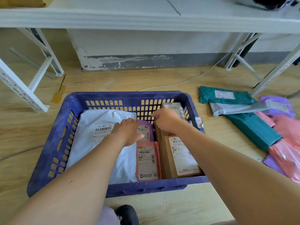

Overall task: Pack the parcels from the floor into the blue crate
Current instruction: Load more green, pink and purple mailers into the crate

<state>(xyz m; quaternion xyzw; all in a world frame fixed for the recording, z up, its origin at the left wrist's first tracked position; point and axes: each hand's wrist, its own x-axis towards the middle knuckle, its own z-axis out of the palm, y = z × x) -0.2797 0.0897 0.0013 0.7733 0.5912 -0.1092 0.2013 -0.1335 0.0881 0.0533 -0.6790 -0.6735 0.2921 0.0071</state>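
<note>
The blue crate (48, 153) stands on the wooden floor in front of me. Inside lie a large white mailer (90, 143), a purple mailer (146, 127), a pink mailer (147, 161), a brown box (180, 158) and a second brown box (177, 108) at the back right. My left hand (126, 132) rests on the purple mailer, fingers spread over it. My right hand (165, 119) has its fingers curled over the top edge of a brown box by the crate's back wall. More parcels lie on the floor at the right: teal (253, 125), white (233, 109), purple (277, 106) and pink (289, 153).
White metal shelf legs (24, 88) stand left of the crate and others at the right (272, 75). A white table edge (146, 18) runs overhead. A white cable (186, 80) lies on the floor behind the crate. My shoe (126, 215) shows at the bottom.
</note>
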